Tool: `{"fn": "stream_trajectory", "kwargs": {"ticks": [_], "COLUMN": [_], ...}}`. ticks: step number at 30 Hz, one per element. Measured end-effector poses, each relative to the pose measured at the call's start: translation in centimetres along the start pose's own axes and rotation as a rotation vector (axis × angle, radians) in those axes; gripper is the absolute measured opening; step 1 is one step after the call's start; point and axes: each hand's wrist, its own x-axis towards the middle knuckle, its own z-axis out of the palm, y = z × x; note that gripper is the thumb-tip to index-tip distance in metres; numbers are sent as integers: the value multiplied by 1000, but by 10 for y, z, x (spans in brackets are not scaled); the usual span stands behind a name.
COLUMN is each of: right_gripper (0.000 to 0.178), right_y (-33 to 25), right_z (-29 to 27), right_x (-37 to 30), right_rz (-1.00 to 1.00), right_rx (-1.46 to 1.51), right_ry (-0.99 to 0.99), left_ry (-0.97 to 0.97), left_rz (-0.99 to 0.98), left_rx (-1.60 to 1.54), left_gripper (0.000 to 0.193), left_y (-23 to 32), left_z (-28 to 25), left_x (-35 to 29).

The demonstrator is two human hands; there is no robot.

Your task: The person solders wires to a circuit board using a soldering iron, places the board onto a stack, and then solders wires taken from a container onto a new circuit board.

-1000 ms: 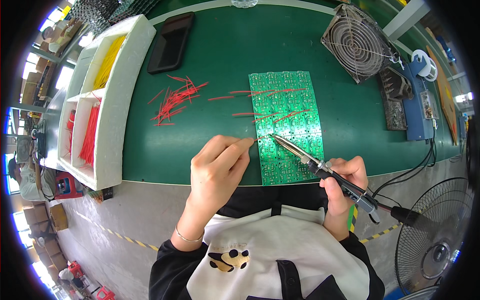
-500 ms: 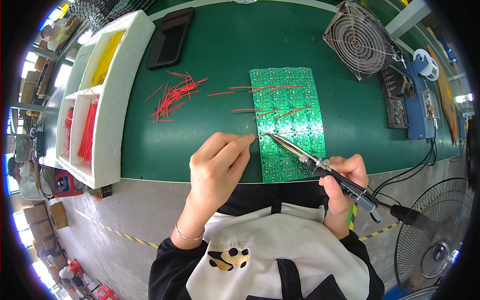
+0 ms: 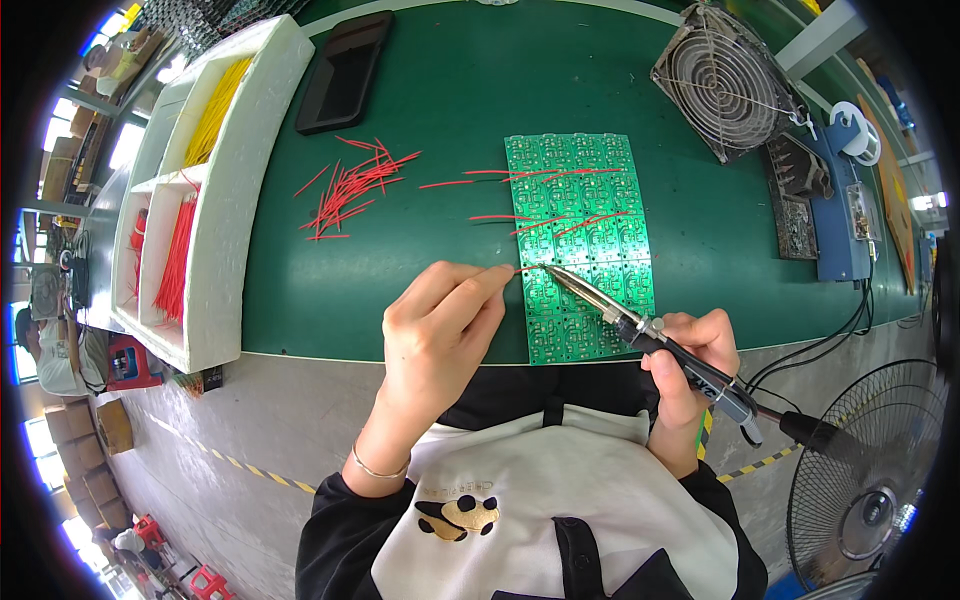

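Note:
A panel of green circuit boards (image 3: 585, 290) lies on the green mat near the table's front edge. My left hand (image 3: 443, 325) pinches a short red wire (image 3: 525, 268), its far end at the panel's left part. My right hand (image 3: 695, 360) grips a soldering iron (image 3: 640, 335) with a black handle, and its metal tip meets the board at the wire's end. Several other red wires (image 3: 585, 223) stretch across the upper rows of the panel, some reaching past its left edge. A loose pile of red wires (image 3: 355, 190) lies to the left.
A white foam box (image 3: 225, 230) with yellow and red wires in compartments stands at the left. Behind the pile lies a black phone (image 3: 345, 72). A small square fan (image 3: 725, 85) and a blue soldering station (image 3: 845, 200) with a solder spool (image 3: 857, 135) occupy the right.
Hardly anything differs. The view has shifted slightly; both hands, the wire and the iron keep their places on the board.

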Motion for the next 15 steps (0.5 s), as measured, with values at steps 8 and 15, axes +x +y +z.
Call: {"fn": "stream_trajectory", "kwargs": {"ticks": [8,15], "right_gripper": [21,20], "right_y": [0,-3], "right_z": [0,0], "right_x": [0,1], "right_rz": [-11,17], "right_rx": [2,-7], "right_ry": [0,-36], "left_ry": [44,40], "left_rz": [52,48], "left_rx": [-6,2], "left_gripper": [22,20], "left_y": [-4,-4], "left_z": [4,4], "left_x": [-1,0]}}
